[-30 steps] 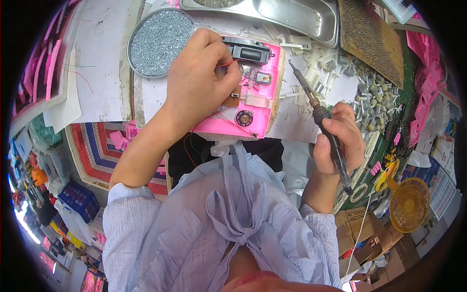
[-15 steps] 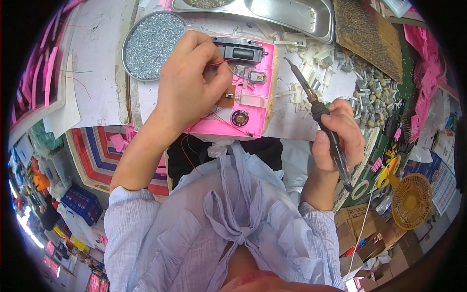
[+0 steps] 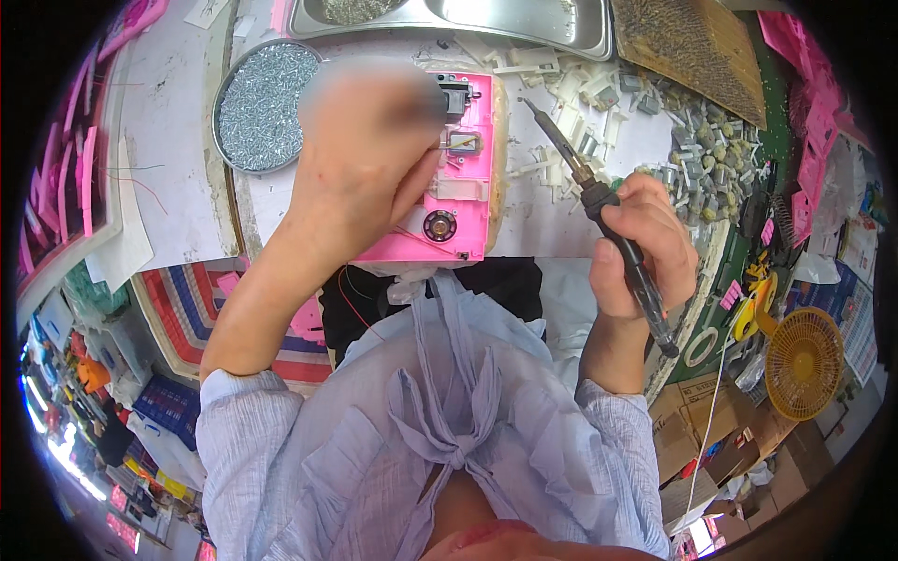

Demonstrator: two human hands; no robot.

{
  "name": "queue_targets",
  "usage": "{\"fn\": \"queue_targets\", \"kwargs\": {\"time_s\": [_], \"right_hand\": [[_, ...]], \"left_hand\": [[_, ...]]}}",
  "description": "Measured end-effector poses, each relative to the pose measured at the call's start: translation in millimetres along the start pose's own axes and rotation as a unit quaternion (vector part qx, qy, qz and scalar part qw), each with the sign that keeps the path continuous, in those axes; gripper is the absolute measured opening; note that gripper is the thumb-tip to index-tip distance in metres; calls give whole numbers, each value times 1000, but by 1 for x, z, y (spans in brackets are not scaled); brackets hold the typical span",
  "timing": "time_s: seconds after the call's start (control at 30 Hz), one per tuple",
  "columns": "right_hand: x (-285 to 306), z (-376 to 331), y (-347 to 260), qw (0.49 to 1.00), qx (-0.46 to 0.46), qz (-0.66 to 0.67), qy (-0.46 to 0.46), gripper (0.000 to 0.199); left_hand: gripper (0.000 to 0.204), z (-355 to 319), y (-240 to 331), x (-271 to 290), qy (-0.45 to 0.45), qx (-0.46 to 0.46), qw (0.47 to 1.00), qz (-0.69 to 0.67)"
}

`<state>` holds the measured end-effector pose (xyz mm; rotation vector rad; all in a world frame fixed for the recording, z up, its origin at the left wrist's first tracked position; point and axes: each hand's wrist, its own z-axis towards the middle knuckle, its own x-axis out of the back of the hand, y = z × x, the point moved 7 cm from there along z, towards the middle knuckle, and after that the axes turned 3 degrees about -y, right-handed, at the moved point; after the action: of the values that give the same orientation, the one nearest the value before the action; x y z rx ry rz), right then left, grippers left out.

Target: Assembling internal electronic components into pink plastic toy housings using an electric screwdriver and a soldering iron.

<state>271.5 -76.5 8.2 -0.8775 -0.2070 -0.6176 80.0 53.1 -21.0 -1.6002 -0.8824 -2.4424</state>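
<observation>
My left hand (image 3: 351, 159) is over the left part of a pink plastic casing (image 3: 475, 217); a blurred patch hides its fingers and whatever they may touch. The casing lies open, showing a round speaker (image 3: 440, 225), a small motor (image 3: 463, 142) and a black plastic unit (image 3: 456, 101) partly behind the hand. Thin wires run from it toward my lap. My right hand (image 3: 655, 238) is closed round the dark handle of a soldering iron (image 3: 596, 198). The iron's thin bent tip points up and left, in the air right of the casing.
A round dish of small metal screws (image 3: 265, 107) stands left of my left hand. White plastic parts and small motors (image 3: 706, 150) are heaped at the right. At the back are a metal tray (image 3: 440, 26) and a pin-covered board (image 3: 687, 56). A yellow fan (image 3: 803, 363) stands lower right.
My left hand has shifted slightly left, and blur now covers its fingers. The casing and bench appear shifted left in the view. My right hand still holds the soldering iron.
</observation>
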Motion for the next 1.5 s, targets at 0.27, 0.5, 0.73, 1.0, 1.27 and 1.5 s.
{"fn": "queue_targets", "kwargs": {"time_s": [0.27,0.5,0.73,1.0,1.27,1.5], "right_hand": [[-3,1,2,1000,9,11,-1,19],[-2,0,2,1000,2,18,-7,18],[-1,-5,5,1000,-3,7,6,19],[3,-5,5,1000,-9,16,-1,23],[4,-7,5,1000,-23,11,0,21],[5,-8,4,1000,-24,3,0,19]], "left_hand": [[18,8,7,1,14,4,1000,7],[13,19,15,-10,24,9,999,47],[16,23,16,-13,15,-13,998,65],[20,17,14,-3,16,-38,999,19],[39,6,24,-9,-81,-93,992,-26],[28,-13,4,-12,-31,-55,985,-158]]}}
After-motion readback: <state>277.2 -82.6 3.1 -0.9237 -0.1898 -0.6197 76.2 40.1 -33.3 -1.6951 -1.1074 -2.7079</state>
